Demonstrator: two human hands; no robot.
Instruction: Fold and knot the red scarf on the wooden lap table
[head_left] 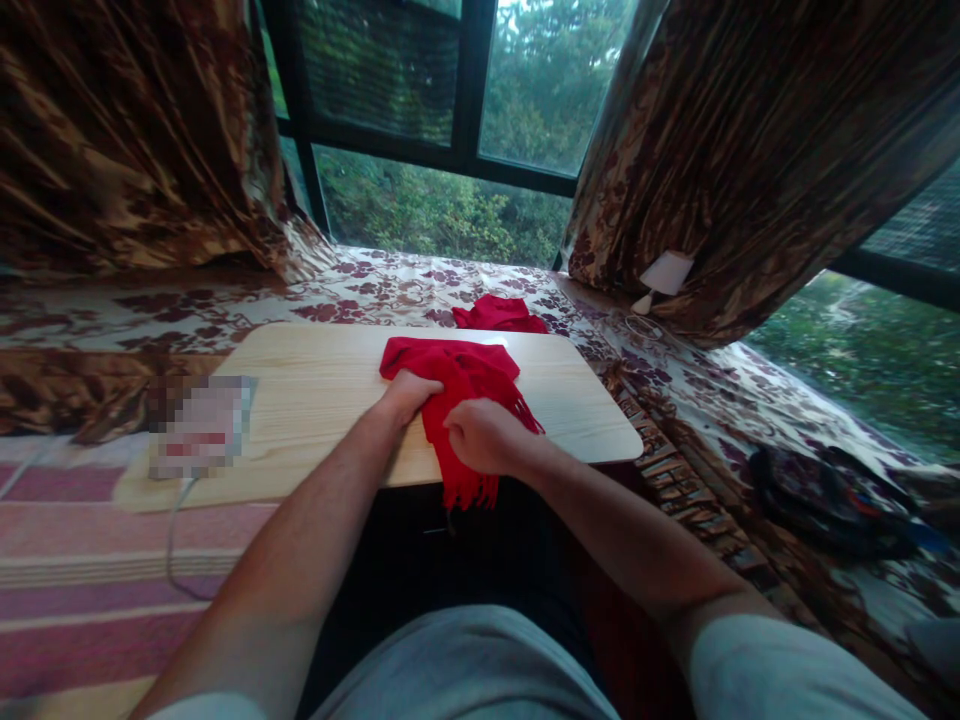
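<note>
A red scarf with fringed ends lies bunched and folded on a pale wooden table. One fringed end hangs over the near edge, and more fringe lies by the right side of the bundle. My left hand is closed on the scarf's left edge, its thumb on top and its fingers mostly hidden. Just to the right, my right hand is curled with thumb and forefinger together, gripping the scarf near the hanging end.
More red cloth lies beyond the table's far edge on a flowered cover. A blurred-out device with a cable rests at the table's left. A small white lamp and a dark bag are on the right.
</note>
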